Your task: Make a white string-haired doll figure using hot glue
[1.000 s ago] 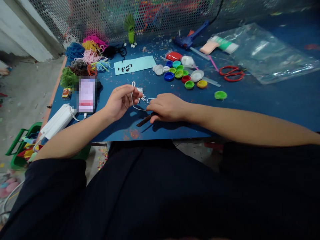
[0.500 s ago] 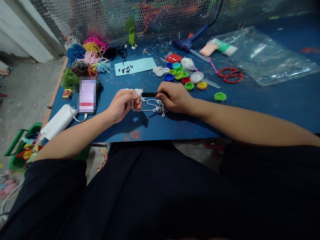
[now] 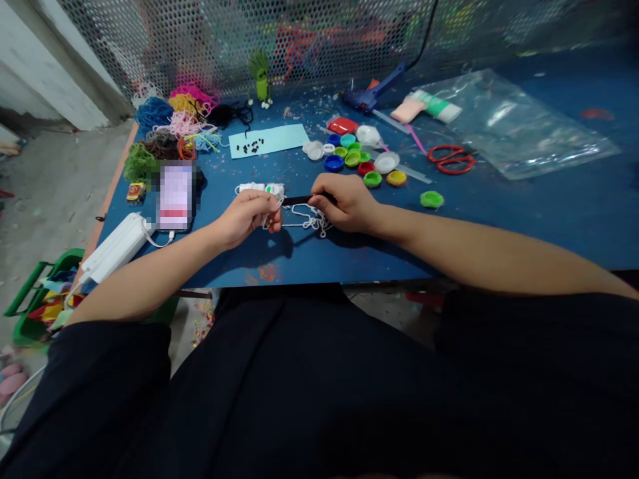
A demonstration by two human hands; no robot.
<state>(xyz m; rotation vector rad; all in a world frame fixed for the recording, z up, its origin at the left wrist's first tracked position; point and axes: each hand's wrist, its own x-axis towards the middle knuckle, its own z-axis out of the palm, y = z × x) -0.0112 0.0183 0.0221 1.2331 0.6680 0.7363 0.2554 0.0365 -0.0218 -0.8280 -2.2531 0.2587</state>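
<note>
My left hand point(image 3: 252, 216) is closed, its fingertips pinching white yarn near the table's front. A slim dark stick point(image 3: 297, 200) runs from my right hand point(image 3: 347, 203), which is wrapped round it, to the left fingertips. Whether the stick's tip touches the yarn I cannot tell. Just behind my left hand, white yarn-wrapped pieces point(image 3: 251, 189) lie on the table, with a bit of green showing among them. A loose tangle of white yarn point(image 3: 312, 218) rests below the stick, one strand stretching towards my left hand.
Behind my hands are a light-blue card point(image 3: 284, 138) with small dark bits and several colourful paint pots point(image 3: 352, 158). Red-handled scissors point(image 3: 452, 159), a glue gun point(image 3: 367, 98) and a plastic bag point(image 3: 514, 133) lie right. Left are yarn bundles point(image 3: 152, 114), a phone point(image 3: 174, 196) and a white power strip point(image 3: 114, 246).
The view has shifted a little. Between my hands the stick's visible length is slightly shorter, and the white pieces behind my left hand show more fully. Both hands keep their grip.
</note>
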